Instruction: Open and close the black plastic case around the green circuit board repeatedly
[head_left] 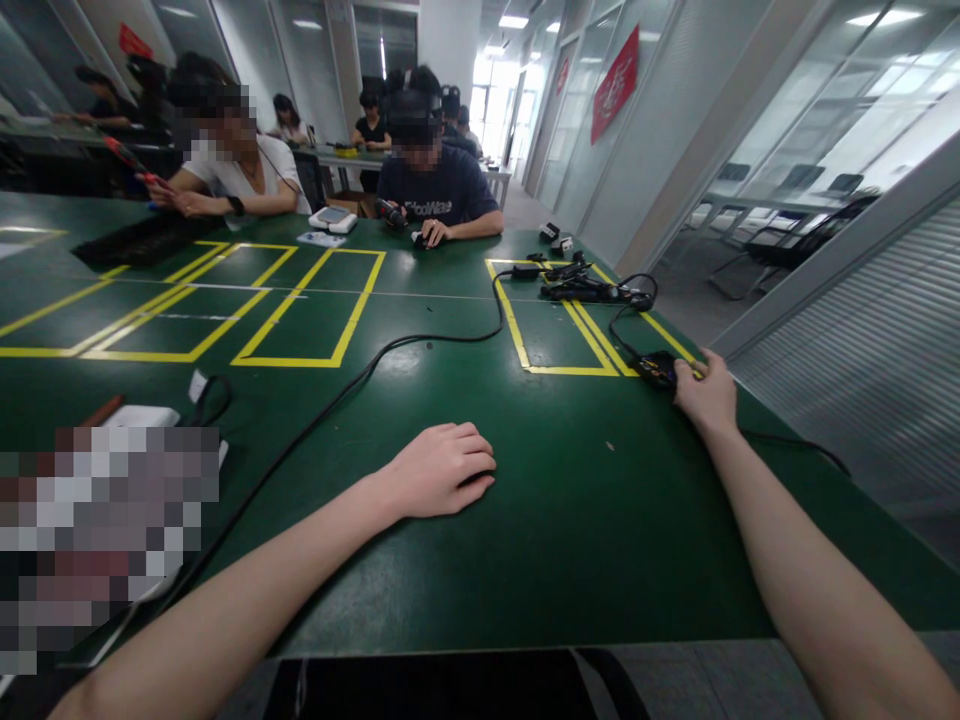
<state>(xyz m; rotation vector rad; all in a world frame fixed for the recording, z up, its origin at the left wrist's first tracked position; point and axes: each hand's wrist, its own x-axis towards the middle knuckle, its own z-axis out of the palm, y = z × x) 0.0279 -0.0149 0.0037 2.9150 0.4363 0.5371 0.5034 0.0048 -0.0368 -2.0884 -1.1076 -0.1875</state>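
Observation:
My left hand (442,468) rests on the green table (465,400) in front of me, fingers curled loosely under, with nothing seen in it. My right hand (705,392) reaches out to the table's right edge and closes its fingers on a small black device (656,368) with a cable attached. That cable (626,330) loops back to a heap of black tools and adapters (585,285) inside a yellow-taped box. A long black cable (375,360) crosses the table from that heap toward my left side.
Yellow tape rectangles (300,300) mark the tabletop. Two people sit across the far side, one in white, one in dark blue, each handling small items. A white device (332,218) lies near them. A glass partition runs along the right, and more people sit farther back.

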